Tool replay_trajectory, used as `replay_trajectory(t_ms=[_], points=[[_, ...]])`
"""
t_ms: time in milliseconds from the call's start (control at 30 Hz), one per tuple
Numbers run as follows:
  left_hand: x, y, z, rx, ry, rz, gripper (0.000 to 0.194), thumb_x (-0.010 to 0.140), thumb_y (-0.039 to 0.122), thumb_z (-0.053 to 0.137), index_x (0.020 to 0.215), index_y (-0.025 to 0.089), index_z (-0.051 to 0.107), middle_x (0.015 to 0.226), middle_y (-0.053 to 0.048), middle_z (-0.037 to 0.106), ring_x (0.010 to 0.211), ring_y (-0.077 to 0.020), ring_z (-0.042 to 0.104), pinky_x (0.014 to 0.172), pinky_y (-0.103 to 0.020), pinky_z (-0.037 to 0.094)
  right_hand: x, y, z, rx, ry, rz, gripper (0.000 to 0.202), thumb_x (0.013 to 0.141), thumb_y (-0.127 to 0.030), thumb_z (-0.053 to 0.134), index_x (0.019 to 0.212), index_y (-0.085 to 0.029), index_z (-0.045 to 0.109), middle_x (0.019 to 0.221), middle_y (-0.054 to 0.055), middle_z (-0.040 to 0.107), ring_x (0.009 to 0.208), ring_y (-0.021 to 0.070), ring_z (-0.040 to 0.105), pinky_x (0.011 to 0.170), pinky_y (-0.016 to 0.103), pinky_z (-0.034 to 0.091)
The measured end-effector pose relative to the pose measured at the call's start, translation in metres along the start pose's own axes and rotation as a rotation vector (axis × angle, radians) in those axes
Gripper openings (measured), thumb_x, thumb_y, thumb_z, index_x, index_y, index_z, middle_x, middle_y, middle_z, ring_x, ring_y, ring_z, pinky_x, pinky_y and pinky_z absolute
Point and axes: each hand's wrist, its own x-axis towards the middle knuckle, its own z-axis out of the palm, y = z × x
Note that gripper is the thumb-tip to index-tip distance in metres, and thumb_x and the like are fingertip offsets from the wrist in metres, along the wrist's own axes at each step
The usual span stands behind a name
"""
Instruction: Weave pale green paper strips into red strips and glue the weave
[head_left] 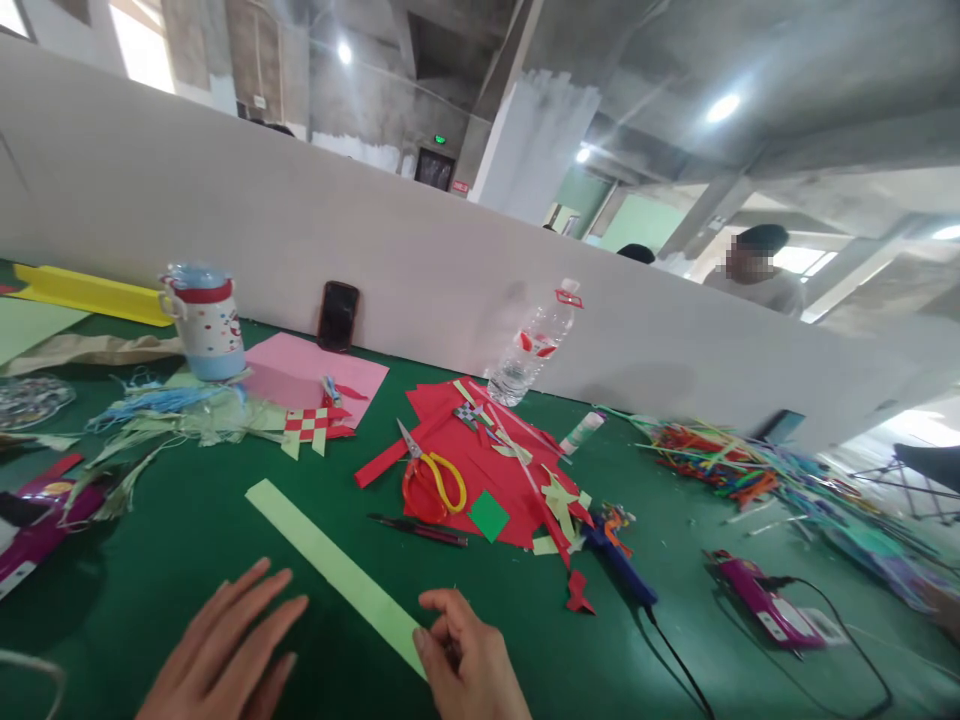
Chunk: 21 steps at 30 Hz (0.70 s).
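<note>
A long light green paper strip point(337, 575) lies slantwise on the green table in front of me. My right hand point(472, 650) is at its near end, fingers curled, with the thumb against the strip's edge. To the left of the strip, my left hand point(232, 645) holds nothing, its fingers stretched out and slightly apart. Beyond the strip are yellow-handled scissors point(431, 475), dark tweezers point(418, 530) and a small green paper square point(489, 515). They lie on or beside red paper sheets point(495, 475).
A water bottle point(534, 345), a glue stick point(582, 433) and a phone point(339, 316) stand near the white partition point(420, 260). A blue glue gun point(619, 565) with a cord lies right. A red-and-green woven paper piece point(307, 425) is near a children's cup point(210, 325). Colourful strips point(705, 465) heap far right.
</note>
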Motion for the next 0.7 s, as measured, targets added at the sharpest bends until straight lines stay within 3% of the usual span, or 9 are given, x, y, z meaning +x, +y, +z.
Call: replay_trajectory(t_ms=[133, 233, 333, 433, 567, 700], points=[[0.018, 0.012, 0.009, 0.141, -0.043, 0.300, 0.032, 0.089, 0.032, 0.058, 0.119, 0.027, 0.068, 0.125, 0.000, 0.071, 0.122, -0.0230, 0.060, 0.123, -0.040, 0.019, 0.011, -0.011, -0.002, -0.181, 0.062, -0.219, 0.019, 0.096, -0.030, 0.049, 0.095, -0.021, 0.066, 0.083, 0.004, 0.068, 0.069, 0.0159, 0.066, 0.062, 0.022, 0.049], [0.036, 0.016, 0.009, 0.199, -0.068, 0.374, 0.034, 0.091, 0.045, 0.054, 0.117, 0.030, 0.069, 0.124, 0.003, 0.073, 0.114, -0.0221, 0.065, 0.122, -0.040, 0.017, 0.023, -0.010, -0.013, -0.293, 0.212, -0.362, 0.021, 0.098, -0.023, 0.045, 0.106, -0.021, 0.064, 0.095, 0.007, 0.068, 0.080, 0.0188, 0.068, 0.069, 0.026, 0.053], [0.045, 0.018, 0.011, 0.213, -0.094, 0.376, 0.041, 0.090, 0.055, 0.053, 0.121, 0.031, 0.068, 0.127, 0.005, 0.071, 0.116, -0.0218, 0.064, 0.117, -0.036, 0.025, 0.038, -0.007, -0.028, -0.409, 0.310, -0.452, 0.023, 0.097, -0.016, 0.045, 0.110, -0.022, 0.064, 0.100, 0.009, 0.068, 0.093, 0.0232, 0.066, 0.082, 0.034, 0.055], [0.048, 0.018, 0.015, 0.223, -0.128, 0.372, 0.045, 0.089, 0.060, 0.053, 0.122, 0.031, 0.067, 0.129, 0.005, 0.071, 0.117, -0.0204, 0.064, 0.108, -0.033, 0.035, 0.053, -0.005, -0.035, -0.460, 0.331, -0.476, 0.023, 0.096, -0.013, 0.047, 0.109, -0.021, 0.064, 0.104, 0.010, 0.067, 0.096, 0.0251, 0.063, 0.085, 0.040, 0.054], [0.050, 0.020, 0.019, 0.194, -0.176, 0.318, 0.054, 0.088, 0.063, 0.052, 0.128, 0.028, 0.063, 0.133, 0.002, 0.068, 0.121, -0.0191, 0.063, 0.102, -0.030, 0.043, 0.065, -0.002, -0.032, -0.360, 0.373, -0.489, 0.020, 0.095, -0.012, 0.049, 0.104, -0.021, 0.065, 0.103, 0.010, 0.067, 0.095, 0.0235, 0.062, 0.082, 0.038, 0.055], [0.046, 0.023, 0.018, 0.079, -0.244, 0.170, 0.070, 0.087, 0.060, 0.057, 0.147, 0.026, 0.043, 0.143, -0.001, 0.060, 0.129, -0.0214, 0.057, 0.103, -0.030, 0.047, 0.067, -0.003, -0.033, -0.248, 0.442, -0.500, 0.019, 0.095, -0.012, 0.051, 0.104, -0.023, 0.065, 0.100, 0.008, 0.067, 0.094, 0.0221, 0.063, 0.082, 0.037, 0.055]])
